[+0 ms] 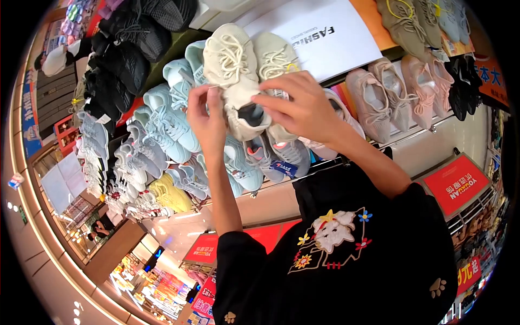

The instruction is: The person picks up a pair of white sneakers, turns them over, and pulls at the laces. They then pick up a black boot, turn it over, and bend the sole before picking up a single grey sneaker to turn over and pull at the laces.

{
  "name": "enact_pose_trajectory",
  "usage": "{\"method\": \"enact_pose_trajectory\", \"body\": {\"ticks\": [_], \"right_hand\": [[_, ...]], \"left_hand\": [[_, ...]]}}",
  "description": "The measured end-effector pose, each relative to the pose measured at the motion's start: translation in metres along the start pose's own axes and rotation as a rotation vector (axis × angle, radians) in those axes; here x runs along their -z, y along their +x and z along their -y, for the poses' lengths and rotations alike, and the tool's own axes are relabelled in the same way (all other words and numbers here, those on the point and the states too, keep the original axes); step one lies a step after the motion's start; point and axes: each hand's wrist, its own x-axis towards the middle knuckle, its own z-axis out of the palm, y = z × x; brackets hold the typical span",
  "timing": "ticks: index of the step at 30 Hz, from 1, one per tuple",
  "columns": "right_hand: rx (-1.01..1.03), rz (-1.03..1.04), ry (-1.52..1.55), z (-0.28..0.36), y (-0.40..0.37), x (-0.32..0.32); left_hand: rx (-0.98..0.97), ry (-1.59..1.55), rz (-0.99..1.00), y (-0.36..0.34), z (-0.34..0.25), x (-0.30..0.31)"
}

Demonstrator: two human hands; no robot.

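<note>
A cream lace-up sneaker is tilted at the shelf's upper middle, its toe away from me and its dark-lined opening toward me. My left hand is closed at its left side, thumb and fingers pinched by the edge of the tongue. From the right, my right hand has bent fingers closed on the tongue and collar. Whether a lace end is between my fingertips is too small to tell. The matching cream sneaker lies just right of it, partly hidden behind my right hand.
Light blue sneakers crowd the rack on the left, with black shoes above. Pink shoes line the right side. A white shoebox stands behind. A red sign hangs at lower right.
</note>
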Motion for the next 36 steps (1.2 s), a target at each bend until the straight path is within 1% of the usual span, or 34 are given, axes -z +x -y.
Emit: {"method": "enact_pose_trajectory", "body": {"ticks": [2,4,5,6,7,9,10,12,13,14,16,17,18,19,20,23,24,26,28,30,32,33,36], "right_hand": [[-0.011,-0.037,-0.027,-0.008,-0.014,0.026],[-0.139,-0.071,-0.148,-0.022,-0.03,0.059],[-0.144,-0.07,-0.162,-0.03,-0.04,0.073],[-0.209,-0.053,-0.186,-0.038,-0.051,0.085],[-0.274,-0.036,-0.208,-0.044,-0.06,0.095],[-0.311,-0.031,-0.223,-0.049,-0.076,0.108],[-0.344,-0.029,-0.224,-0.05,-0.081,0.111],[-0.321,-0.048,-0.21,-0.048,-0.09,0.11],[-0.335,-0.026,-0.202,-0.045,-0.096,0.108],[-0.349,-0.005,-0.195,-0.041,-0.1,0.106],[-0.303,-0.039,-0.146,-0.031,-0.102,0.102],[-0.346,0.025,-0.11,-0.023,-0.101,0.102],[-0.388,0.091,-0.074,-0.019,-0.101,0.102],[-0.338,0.01,-0.051,-0.02,-0.105,0.097],[-0.325,0.01,-0.053,-0.018,-0.107,0.096],[-0.387,0.029,-0.006,-0.012,-0.11,0.096],[-0.37,0.032,-0.004,-0.012,-0.107,0.097],[-0.36,0.026,0.027,-0.008,-0.101,0.094],[-0.318,0.016,0.03,-0.003,-0.091,0.089],[-0.274,-0.004,0.099,0.002,-0.08,0.089],[-0.249,-0.001,0.097,0.004,-0.075,0.091],[-0.245,0.002,0.09,0.004,-0.075,0.092],[-0.219,-0.016,0.101,0.002,-0.082,0.098]], "left_hand": [[0.006,0.058,-0.159,-0.018,-0.01,-0.005],[-0.004,0.125,-0.276,-0.043,-0.013,-0.009],[-0.003,0.129,-0.305,-0.058,-0.016,-0.013],[-0.002,0.133,-0.335,-0.07,-0.02,-0.018],[0.0,0.121,-0.328,-0.079,-0.026,-0.022],[-0.168,0.309,-0.201,-0.09,-0.043,-0.03],[-0.166,0.302,-0.205,-0.089,-0.053,-0.034],[-0.272,0.546,-0.045,-0.083,-0.076,-0.041],[-0.313,0.611,-0.009,-0.077,-0.083,-0.045],[-0.318,0.609,-0.013,-0.074,-0.085,-0.049],[-0.229,0.758,0.121,-0.066,-0.089,-0.055],[-0.233,0.827,0.184,-0.063,-0.087,-0.055],[-0.235,0.823,0.172,-0.063,-0.089,-0.057],[-0.239,0.884,0.191,-0.064,-0.09,-0.059],[-0.242,0.945,0.211,-0.064,-0.091,-0.06],[-0.285,1.022,0.178,-0.065,-0.087,-0.06],[-0.284,1.024,0.16,-0.064,-0.083,-0.059],[-0.234,1.135,0.205,-0.06,-0.073,-0.058],[-0.23,1.126,0.188,-0.057,-0.068,-0.06],[-0.233,1.118,0.17,-0.057,-0.067,-0.058],[-0.246,1.03,0.149,-0.057,-0.066,-0.057],[-0.27,0.942,0.097,-0.057,-0.069,-0.056],[-0.278,0.901,0.093,-0.055,-0.089,-0.046]]}}
